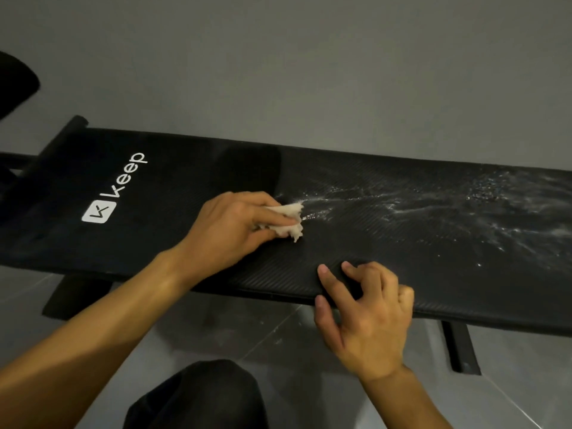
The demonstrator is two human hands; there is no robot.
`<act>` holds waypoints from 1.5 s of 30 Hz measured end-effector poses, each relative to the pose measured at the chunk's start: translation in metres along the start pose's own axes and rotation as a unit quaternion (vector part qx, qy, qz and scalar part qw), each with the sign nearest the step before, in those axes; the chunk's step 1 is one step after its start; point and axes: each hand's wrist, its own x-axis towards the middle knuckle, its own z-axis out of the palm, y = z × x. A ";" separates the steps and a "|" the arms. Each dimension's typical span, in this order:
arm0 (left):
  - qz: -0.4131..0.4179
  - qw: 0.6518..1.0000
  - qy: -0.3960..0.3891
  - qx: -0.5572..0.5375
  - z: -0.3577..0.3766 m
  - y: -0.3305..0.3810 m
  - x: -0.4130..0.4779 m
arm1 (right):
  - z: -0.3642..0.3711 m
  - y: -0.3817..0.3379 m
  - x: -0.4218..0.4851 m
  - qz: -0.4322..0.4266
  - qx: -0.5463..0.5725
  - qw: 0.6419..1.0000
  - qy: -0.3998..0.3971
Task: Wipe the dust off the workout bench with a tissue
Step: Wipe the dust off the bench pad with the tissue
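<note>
While left hand (235,230) fingers pinch the flimsy, tear-prone tissue (291,222), dust (464,205) lies at 3 o'clock; right hand (368,317) fingers spread, empty, bracing workout bench (185,243) edge.

Soft black pad, white powdery dust, crumpled paper.

Your desk (356,274) has a black padded top that looks soft and matt, with fine ribbed lines you can see across it. The white dust (483,196) on it looks dry and powdery, smeared in streaks. The tissue (294,222) under your left hand (229,233) is thin white paper, crumpled and ragged at the edge. The logo (114,193) is flat white print. The desk's legs (461,348) look like matt black metal. The floor (278,339) is smooth grey tile with a dull shine.
</note>
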 end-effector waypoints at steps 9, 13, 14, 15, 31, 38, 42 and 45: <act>0.025 0.997 -0.048 -0.056 0.007 0.012 0.023 | 0.001 -0.001 -0.001 0.002 0.007 1.000 0.017; -0.027 0.999 0.028 0.032 0.004 -0.010 0.048 | 0.003 -0.001 -0.001 -0.003 0.003 1.000 0.028; -0.056 0.997 0.044 0.025 0.003 -0.015 0.054 | 0.004 -0.001 -0.002 -0.003 0.002 1.000 0.028; -0.063 0.997 0.042 0.006 0.004 -0.015 0.058 | 0.004 -0.001 -0.003 -0.004 0.001 1.000 0.028; 0.121 0.982 -0.130 -0.065 0.007 0.004 0.033 | 0.005 0.001 -0.001 -0.016 0.000 1.000 0.020; 0.085 0.995 -0.056 0.000 0.014 -0.002 0.048 | 0.006 0.001 -0.003 -0.014 0.004 1.000 0.020; 0.122 0.989 -0.075 -0.023 0.014 0.003 0.033 | 0.007 0.001 -0.002 -0.012 0.000 1.000 0.025; 0.055 0.998 0.004 0.039 0.017 -0.011 0.057 | 0.007 0.001 -0.002 -0.009 -0.003 1.000 0.019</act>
